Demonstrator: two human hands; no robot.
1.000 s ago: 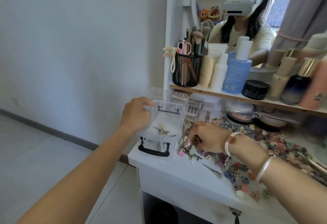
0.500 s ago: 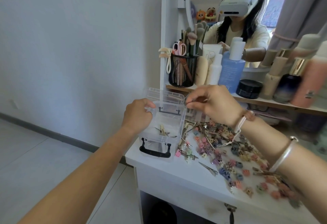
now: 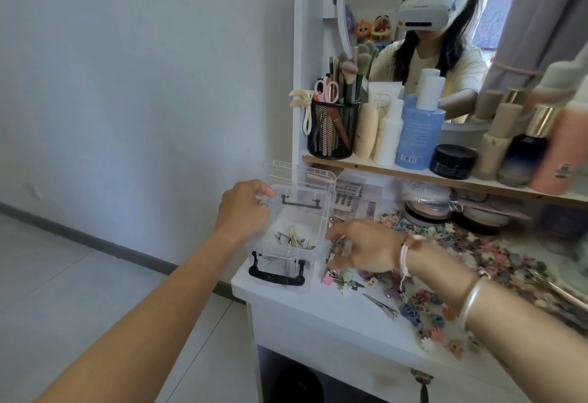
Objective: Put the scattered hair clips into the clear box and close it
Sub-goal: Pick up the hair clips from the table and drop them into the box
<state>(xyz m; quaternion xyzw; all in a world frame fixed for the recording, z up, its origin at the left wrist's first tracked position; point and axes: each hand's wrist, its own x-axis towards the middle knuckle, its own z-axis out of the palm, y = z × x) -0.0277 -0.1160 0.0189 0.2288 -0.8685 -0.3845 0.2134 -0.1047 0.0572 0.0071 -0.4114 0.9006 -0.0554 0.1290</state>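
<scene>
**Right hand back down at the clip pile; box still open**

Since half a second ago, the right hand (image 3: 366, 248) has dropped from above the box rim to the tabletop just right of the box, fingers curled down into the nearest clips; whether it has pinched one I cannot tell. The left hand (image 3: 246, 208) has not shifted: it is closed on the far left corner of the clear box (image 3: 291, 243), steadying it.

The box sits at the front left corner of the white dresser top (image 3: 318, 310), its lid (image 3: 302, 173) tipped back and open. A small cluster of metal clips (image 3: 292, 237) lies on its floor.

Progress, as judged: early. A wide scatter of coloured claw clips (image 3: 496, 262) covers the surface to the right, and a long metal clip (image 3: 381, 305) lies loose near the front edge. Lid closing remains undone.

Surroundings: a shelf (image 3: 413, 176) above carries bottles, jars and a mesh brush cup (image 3: 332, 130); a mirror stands behind. Plain wall and tiled floor lie to the left.
</scene>
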